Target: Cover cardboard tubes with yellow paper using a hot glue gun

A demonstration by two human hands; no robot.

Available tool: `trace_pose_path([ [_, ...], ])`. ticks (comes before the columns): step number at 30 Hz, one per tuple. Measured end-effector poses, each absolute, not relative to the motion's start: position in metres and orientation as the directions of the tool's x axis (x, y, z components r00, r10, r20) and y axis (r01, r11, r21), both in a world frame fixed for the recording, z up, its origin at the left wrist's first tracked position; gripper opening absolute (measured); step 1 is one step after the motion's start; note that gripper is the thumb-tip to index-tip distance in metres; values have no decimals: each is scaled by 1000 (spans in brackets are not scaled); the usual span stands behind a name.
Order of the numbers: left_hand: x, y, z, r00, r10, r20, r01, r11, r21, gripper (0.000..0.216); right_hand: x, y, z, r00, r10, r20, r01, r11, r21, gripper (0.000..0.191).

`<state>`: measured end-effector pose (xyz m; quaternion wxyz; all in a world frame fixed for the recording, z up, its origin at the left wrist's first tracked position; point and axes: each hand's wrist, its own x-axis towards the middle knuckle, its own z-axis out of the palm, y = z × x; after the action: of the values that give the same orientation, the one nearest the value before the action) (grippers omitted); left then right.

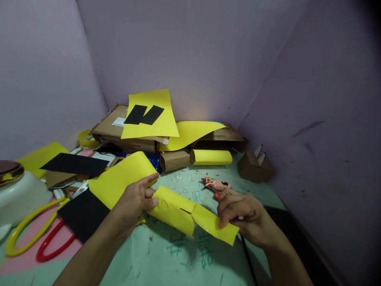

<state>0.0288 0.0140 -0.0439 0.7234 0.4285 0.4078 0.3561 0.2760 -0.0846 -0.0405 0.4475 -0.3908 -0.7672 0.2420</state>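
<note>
A folded yellow paper tube [175, 210] is held above the table in front of me, with a slit along its side. My left hand [135, 204] pinches its left end under the thumb, the index finger stretched out. From the tube's right end a flat yellow paper flap [212, 226] sticks out. My right hand [242, 212] has this flap between its fingers; part of the grip is hidden. Just behind the right hand lies a red floral packet [216, 183]. A larger yellow sheet [119, 178] lies beyond the left hand, next to black paper [85, 216].
Farther back are a brown paper tube [175, 160], another yellow tube [212, 157] and a cardboard box [127, 141] with yellow paper [150, 131] on it. Scissors with yellow handles [13, 240] and red handles [41, 252] lie left, near a white jar [24, 196]. Purple walls enclose the table.
</note>
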Motion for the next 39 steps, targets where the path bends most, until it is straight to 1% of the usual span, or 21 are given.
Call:
trace_pose_path([
  [5, 24, 17, -47, 366, 891, -269, -175, 350, 920, 83, 281, -88, -39, -276, 834, 479, 368, 552, -748, 26],
  [9, 12, 28, -49, 274, 931, -242, -200, 302, 932, 94, 292, -93, -37, -184, 832, 523, 322, 554, -768, 21],
  [11, 8, 32, -48, 259, 938, -228, -218, 287, 933, 98, 294, -92, -40, -127, 838, 531, 361, 538, -762, 14],
  [12, 7, 33, -47, 257, 941, -222, -226, 282, 932, 98, 292, -91, -42, -126, 847, 516, 391, 521, -759, 11],
  [13, 7, 33, -47, 256, 942, -215, -234, 276, 932, 98, 289, -90, -44, -149, 861, 486, 422, 500, -756, 11],
  [14, 9, 32, -47, 256, 944, -210, -242, 273, 931, 98, 285, -89, -45, -188, 881, 434, 460, 470, -753, 16],
  [17, 16, 27, -50, 246, 948, -204, -265, 268, 926, 99, 270, -89, -47, -272, 937, 220, 592, 344, -729, 33],
  [18, 19, 24, -50, 240, 949, -204, -272, 268, 924, 97, 265, -90, -46, -262, 952, 158, 623, 292, -726, 35],
  [20, 24, 18, -51, 235, 950, -203, -276, 266, 923, 91, 259, -93, -44, -201, 978, 61, 641, 179, -747, 29],
  [22, 28, 12, -50, 233, 952, -198, -285, 261, 922, 84, 254, -94, -41, -104, 995, -12, 615, 54, -786, 15],
  [23, 30, 9, -50, 231, 953, -197, -293, 261, 920, 81, 252, -93, -41, -27, 999, -39, 600, -15, -800, 9],
  [24, 31, 7, -50, 228, 954, -197, -303, 261, 916, 80, 249, -91, -42, 65, 997, -51, 581, -79, -810, 10],
  [26, 33, 3, -51, 234, 951, -200, -318, 269, 909, 79, 242, -85, -45, 282, 959, -16, 502, -162, -850, 17],
  [28, 33, 1, -53, 253, 946, -202, -314, 278, 908, 77, 233, -79, -49, 455, 890, 3, 377, -189, -907, 15],
  [29, 33, 0, -53, 261, 944, -203, -311, 281, 908, 77, 229, -76, -50, 486, 874, -12, 319, -191, -928, 16],
  [30, 33, -1, -54, 265, 943, -202, -311, 282, 908, 76, 224, -74, -51, 468, 883, -42, 271, -189, -944, 23],
  [32, 34, -3, -54, 261, 944, -204, -311, 282, 907, 75, 216, -72, -53, 348, 932, -102, 193, -178, -965, 34],
  [34, 34, -4, -53, 255, 943, -215, -309, 290, 906, 76, 210, -71, -54, 256, 962, -93, 137, -132, -982, 31],
  [36, 36, -6, -53, 257, 940, -225, -312, 301, 901, 77, 207, -69, -57, 289, 955, -68, 114, -105, -988, 26],
  [39, 37, -8, -54, 285, 932, -222, -319, 311, 895, 76, 205, -68, -63, 391, 917, -79, 93, -124, -988, 24],
])
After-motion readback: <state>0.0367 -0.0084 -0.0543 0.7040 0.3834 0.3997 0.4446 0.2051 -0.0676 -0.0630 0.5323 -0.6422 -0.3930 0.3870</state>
